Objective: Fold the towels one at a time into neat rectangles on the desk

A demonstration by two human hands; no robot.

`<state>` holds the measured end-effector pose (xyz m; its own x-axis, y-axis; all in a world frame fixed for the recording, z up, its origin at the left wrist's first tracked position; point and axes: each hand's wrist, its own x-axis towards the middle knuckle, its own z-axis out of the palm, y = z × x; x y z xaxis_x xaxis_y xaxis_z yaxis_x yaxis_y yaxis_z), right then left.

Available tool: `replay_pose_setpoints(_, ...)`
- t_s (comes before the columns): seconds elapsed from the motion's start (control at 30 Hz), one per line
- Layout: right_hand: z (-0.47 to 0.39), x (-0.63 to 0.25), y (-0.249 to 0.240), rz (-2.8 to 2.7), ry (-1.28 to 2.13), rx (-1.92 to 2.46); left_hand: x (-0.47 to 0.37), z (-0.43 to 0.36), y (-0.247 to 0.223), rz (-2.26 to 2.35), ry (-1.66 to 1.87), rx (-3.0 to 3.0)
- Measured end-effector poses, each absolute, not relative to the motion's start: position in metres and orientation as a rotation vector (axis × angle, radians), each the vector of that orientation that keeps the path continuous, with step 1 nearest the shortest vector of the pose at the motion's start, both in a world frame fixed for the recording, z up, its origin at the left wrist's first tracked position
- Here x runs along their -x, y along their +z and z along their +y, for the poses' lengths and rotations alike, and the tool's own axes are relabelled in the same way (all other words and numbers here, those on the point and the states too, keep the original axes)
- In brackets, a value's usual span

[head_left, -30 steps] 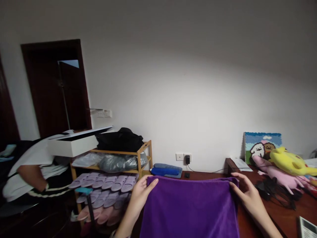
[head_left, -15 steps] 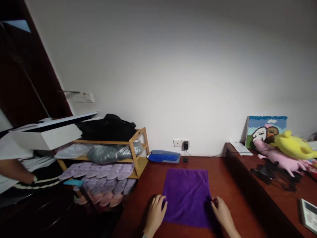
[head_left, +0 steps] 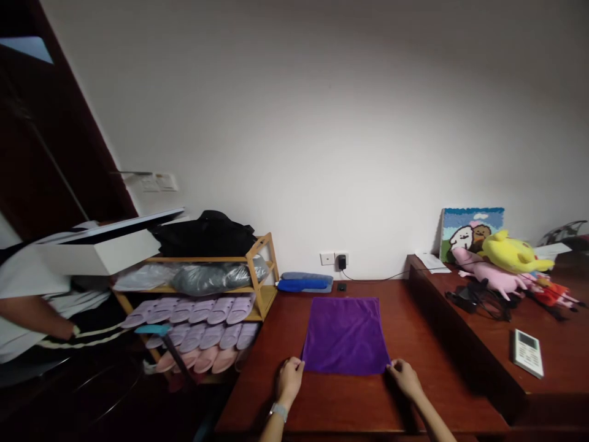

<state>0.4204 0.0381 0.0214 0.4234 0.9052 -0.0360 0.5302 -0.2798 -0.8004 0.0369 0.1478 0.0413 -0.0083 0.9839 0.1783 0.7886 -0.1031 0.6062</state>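
Note:
A purple cloth lies spread out nearly square on the reddish-brown table. At its near left corner, my left hand pinches the edge between thumb and fingers. My right hand has hold of the near right corner in the same way. Faint creases run across the cloth's middle.
Folded blue cloths lie by the wall, near a black plug. A raised surface at right holds plush toys and a white calculator-like device. Left stand a slipper rack and a seated person.
My hands have closed on the cloth's near corners, where they rested more loosely at its sides. The near edge now lies straighter. The camera view has shifted a little to the right.

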Motion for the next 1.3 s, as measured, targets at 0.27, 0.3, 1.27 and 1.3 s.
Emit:
replay_pose_setpoints(0.27,0.012,-0.456,0.021,-1.305,0.687,1.888,-0.016,0.094,0.038,1.781,0.619,-2.086)
replay_pose_setpoints(0.3,0.009,-0.457,0.018,-1.312,0.693,1.907,-0.014,0.088,0.038,1.794,0.581,-2.098)
replay_pose_setpoints(1.27,0.002,-0.337,-0.014,-1.747,0.193,2.313,-0.09,0.073,0.033,1.342,0.201,-2.627)
replay_pose_setpoints(1.3,0.002,-0.349,-0.012,-1.78,0.211,2.283,-0.086,0.065,0.029,1.357,0.197,-2.618)
